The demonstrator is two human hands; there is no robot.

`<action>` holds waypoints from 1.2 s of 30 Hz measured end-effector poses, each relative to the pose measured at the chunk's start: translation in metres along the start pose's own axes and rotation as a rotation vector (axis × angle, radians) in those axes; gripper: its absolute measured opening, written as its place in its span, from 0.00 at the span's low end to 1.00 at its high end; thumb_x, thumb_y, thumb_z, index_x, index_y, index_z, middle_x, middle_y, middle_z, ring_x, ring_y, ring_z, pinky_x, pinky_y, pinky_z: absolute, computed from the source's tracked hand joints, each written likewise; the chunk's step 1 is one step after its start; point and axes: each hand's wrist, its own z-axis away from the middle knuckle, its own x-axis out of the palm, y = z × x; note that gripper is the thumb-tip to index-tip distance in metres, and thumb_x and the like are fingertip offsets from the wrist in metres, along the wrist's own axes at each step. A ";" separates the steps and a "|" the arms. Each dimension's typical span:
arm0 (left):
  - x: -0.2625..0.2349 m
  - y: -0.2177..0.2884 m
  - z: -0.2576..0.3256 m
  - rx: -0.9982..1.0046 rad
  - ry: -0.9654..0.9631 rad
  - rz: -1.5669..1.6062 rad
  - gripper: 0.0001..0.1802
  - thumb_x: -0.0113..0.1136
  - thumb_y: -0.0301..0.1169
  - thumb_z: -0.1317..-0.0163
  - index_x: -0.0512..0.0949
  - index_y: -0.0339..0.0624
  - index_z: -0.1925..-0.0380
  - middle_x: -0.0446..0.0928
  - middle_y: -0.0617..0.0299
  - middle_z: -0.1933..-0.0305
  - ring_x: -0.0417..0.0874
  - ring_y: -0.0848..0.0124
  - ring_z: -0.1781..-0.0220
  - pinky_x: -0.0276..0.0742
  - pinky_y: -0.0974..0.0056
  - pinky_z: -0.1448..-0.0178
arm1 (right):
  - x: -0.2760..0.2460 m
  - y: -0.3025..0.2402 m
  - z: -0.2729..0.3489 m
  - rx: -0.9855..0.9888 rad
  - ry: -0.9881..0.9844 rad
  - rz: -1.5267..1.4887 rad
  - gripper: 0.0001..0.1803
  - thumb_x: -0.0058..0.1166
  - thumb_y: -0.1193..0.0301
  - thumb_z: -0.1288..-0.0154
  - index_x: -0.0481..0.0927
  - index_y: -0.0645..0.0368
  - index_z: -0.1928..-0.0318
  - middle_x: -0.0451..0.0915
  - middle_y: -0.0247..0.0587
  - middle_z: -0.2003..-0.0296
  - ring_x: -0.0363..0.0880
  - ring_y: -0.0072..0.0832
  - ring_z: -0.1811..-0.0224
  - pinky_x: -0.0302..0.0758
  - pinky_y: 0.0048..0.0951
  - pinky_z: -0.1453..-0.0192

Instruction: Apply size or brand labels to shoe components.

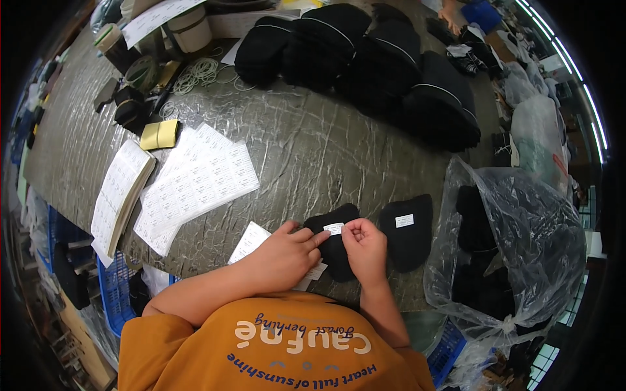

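Black pad: (336, 251) lies at the near edge of the tabletop (313, 150), under both hands.
Label: small white sticker (333, 228) on the pad's upper part, pinched at its two ends.
Left hand: (283, 254) fingers closed, tips pressing the label's left end.
Right hand: (365, 247) fingers closed, gripping the label's right end.
Doing it well: my judgement, keep the label flat and square to the pad's edge, press from one end across so no crease forms.
Done pad: (407, 231) just right, already labelled.
Label sheets: (195, 182) toward the left edge; one sheet (251, 240) beneath the left hand.
Bag: clear plastic (521, 247) at the right edge, dark pieces inside.
Stacks: black bundles (391, 65) along the far edge.
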 end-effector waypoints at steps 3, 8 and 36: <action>0.003 0.001 -0.002 -0.001 0.022 -0.037 0.11 0.52 0.34 0.42 0.82 0.42 0.68 0.73 0.55 0.37 0.76 0.67 0.48 0.62 0.53 0.34 | 0.003 0.004 -0.001 -0.032 0.056 -0.038 0.04 0.59 0.80 0.39 0.77 0.66 0.66 0.80 0.34 0.76 0.75 0.13 0.75 0.73 0.20 0.71; 0.000 0.005 -0.003 0.001 0.000 -0.073 0.11 0.52 0.33 0.43 0.82 0.42 0.68 0.74 0.54 0.37 0.76 0.67 0.48 0.61 0.51 0.33 | 0.006 0.002 -0.001 -0.048 0.131 -0.012 0.10 0.61 0.79 0.41 0.74 0.65 0.61 0.80 0.35 0.77 0.77 0.16 0.75 0.75 0.22 0.70; -0.001 -0.011 -0.006 -0.014 0.040 0.159 0.15 0.58 0.32 0.43 0.80 0.38 0.56 0.73 0.58 0.37 0.74 0.59 0.44 0.57 0.44 0.30 | -0.008 -0.012 0.011 -0.171 0.198 0.255 0.08 0.60 0.78 0.43 0.74 0.62 0.66 0.76 0.46 0.71 0.76 0.40 0.74 0.73 0.36 0.68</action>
